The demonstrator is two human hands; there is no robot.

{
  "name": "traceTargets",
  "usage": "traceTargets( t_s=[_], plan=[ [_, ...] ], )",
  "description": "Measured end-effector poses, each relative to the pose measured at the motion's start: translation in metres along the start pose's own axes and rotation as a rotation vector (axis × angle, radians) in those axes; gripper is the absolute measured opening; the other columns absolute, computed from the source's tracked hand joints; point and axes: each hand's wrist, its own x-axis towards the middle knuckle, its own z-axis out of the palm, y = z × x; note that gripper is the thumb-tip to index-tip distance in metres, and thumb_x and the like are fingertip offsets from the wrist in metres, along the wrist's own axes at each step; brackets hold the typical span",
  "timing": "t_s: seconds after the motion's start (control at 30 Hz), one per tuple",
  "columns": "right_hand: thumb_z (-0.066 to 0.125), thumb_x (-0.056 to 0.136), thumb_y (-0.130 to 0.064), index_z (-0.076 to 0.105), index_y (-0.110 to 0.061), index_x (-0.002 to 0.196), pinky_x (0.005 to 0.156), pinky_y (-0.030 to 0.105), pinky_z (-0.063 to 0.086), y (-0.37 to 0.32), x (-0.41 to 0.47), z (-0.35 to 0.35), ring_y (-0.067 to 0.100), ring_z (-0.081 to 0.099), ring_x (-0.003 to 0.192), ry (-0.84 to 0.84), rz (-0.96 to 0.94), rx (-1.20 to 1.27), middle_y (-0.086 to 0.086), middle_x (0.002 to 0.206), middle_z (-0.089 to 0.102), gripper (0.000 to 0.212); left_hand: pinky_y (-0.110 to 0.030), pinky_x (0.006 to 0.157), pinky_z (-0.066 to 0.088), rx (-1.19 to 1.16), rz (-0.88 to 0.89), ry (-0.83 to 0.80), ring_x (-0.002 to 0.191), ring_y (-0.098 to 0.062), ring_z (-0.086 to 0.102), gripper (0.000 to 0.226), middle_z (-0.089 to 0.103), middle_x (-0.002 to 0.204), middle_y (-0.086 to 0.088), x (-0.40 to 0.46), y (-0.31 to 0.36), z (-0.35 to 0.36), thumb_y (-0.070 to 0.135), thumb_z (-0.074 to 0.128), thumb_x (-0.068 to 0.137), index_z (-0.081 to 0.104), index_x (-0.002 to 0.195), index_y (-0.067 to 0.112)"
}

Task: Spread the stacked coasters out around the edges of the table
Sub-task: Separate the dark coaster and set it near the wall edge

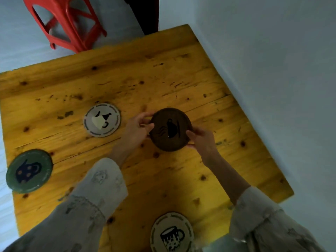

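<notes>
A dark brown round coaster [171, 129] with a black cup drawing is near the middle of the yellow wooden table [163, 79]. My left hand [136, 130] pinches its left rim and my right hand [201, 139] pinches its right rim. I cannot tell whether more coasters lie under it. A grey coaster [102, 120] lies flat to the left of my hands. A green coaster [29, 171] sits at the table's left edge. A beige coaster [172, 232] with a mug drawing rests at the near edge.
A red plastic stool [67, 22] stands on the floor beyond the table's far left side. A pale wall [272, 70] runs along the table's right edge.
</notes>
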Motion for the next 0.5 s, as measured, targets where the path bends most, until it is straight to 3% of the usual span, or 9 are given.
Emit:
traceTargets(
  t_s=[0.1, 0.2, 0.37, 0.5],
  plan=[
    [0.055, 0.088, -0.005, 0.06, -0.004, 0.11, 0.061, 0.025, 0.055, -0.001, 0.004, -0.043, 0.01, 0.06, 0.075, 0.099, -0.049, -0.045, 0.0, 0.083, 0.062, 0.023, -0.027, 0.061, 0.052, -0.06, -0.113, -0.033, 0.081, -0.014, 0.059, 0.024, 0.053, 0.094, 0.002, 0.005, -0.001, 0.043, 0.007, 0.05, 0.088, 0.053, 0.109, 0.019],
    [0.055, 0.088, -0.006, 0.06, -0.009, 0.098, 0.069, 0.034, 0.054, -0.002, 0.012, -0.083, 0.017, 0.059, 0.078, 0.144, -0.077, -0.112, -0.002, 0.08, 0.061, 0.012, -0.029, 0.062, 0.053, -0.057, -0.18, -0.082, 0.085, -0.02, 0.058, 0.015, 0.052, 0.09, -0.001, 0.011, -0.002, 0.082, 0.006, 0.05, 0.088, 0.049, 0.1, 0.015],
    [0.053, 0.089, -0.009, 0.062, -0.011, 0.103, 0.088, 0.045, 0.053, 0.003, 0.04, -0.128, 0.026, 0.061, 0.096, 0.188, -0.039, -0.174, 0.008, 0.1, 0.063, 0.017, -0.028, 0.065, 0.054, 0.015, -0.195, -0.14, 0.081, -0.017, 0.059, 0.028, 0.055, 0.087, 0.0, 0.031, 0.001, 0.136, 0.006, 0.051, 0.087, 0.046, 0.114, 0.012],
    [0.055, 0.087, -0.011, 0.062, -0.011, 0.114, 0.097, 0.046, 0.05, 0.005, 0.065, -0.15, 0.025, 0.06, 0.106, 0.236, -0.045, -0.221, 0.011, 0.117, 0.063, 0.028, -0.023, 0.064, 0.052, 0.087, -0.162, -0.151, 0.089, -0.013, 0.056, 0.039, 0.055, 0.106, -0.001, 0.053, 0.004, 0.167, 0.006, 0.051, 0.086, 0.045, 0.124, 0.014]
  ],
)
